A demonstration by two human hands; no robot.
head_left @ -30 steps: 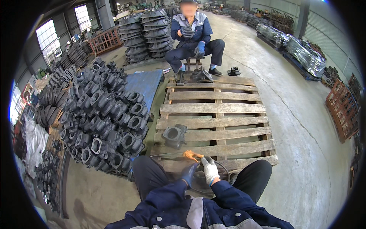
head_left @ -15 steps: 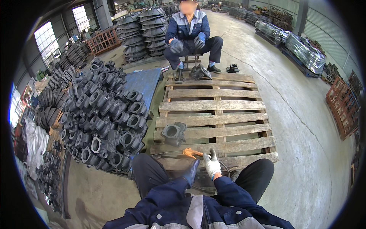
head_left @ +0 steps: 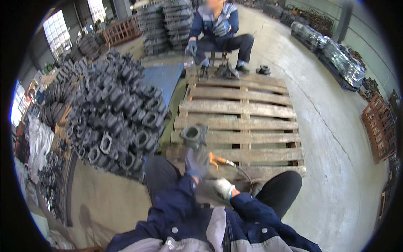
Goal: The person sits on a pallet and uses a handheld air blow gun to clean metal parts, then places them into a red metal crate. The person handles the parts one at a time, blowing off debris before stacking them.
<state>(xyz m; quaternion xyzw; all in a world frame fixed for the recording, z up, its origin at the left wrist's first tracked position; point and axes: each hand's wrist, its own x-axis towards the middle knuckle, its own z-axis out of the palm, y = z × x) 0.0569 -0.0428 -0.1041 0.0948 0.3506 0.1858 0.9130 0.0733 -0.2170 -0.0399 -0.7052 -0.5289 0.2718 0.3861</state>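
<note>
My left hand (head_left: 196,164), in a dark glove, is smeared by motion at the near left of the wooden pallet (head_left: 239,106). Just beyond it stands a dark metal casting (head_left: 193,133) with a round opening. Right beside that hand is an orange trigger-type air gun (head_left: 216,159), its hose (head_left: 247,173) curving toward my right knee. Blur hides whether my left fingers grip the gun. My right hand (head_left: 224,188), white-gloved, is curled into a rounded shape between my knees, apart from the gun; anything inside it is hidden.
A large heap of similar castings (head_left: 115,113) lies left of the pallet, next to a blue sheet (head_left: 164,82). Across the pallet a gloved person (head_left: 216,29) sits by more metal parts (head_left: 226,71). Wrapped goods (head_left: 329,50) and a rusty crate (head_left: 378,126) stand right.
My left hand has moved up and left toward the casting. The air gun is turned round, its hose now leaving rightward. My right hand has drawn back and curled. The other person raised one hand.
</note>
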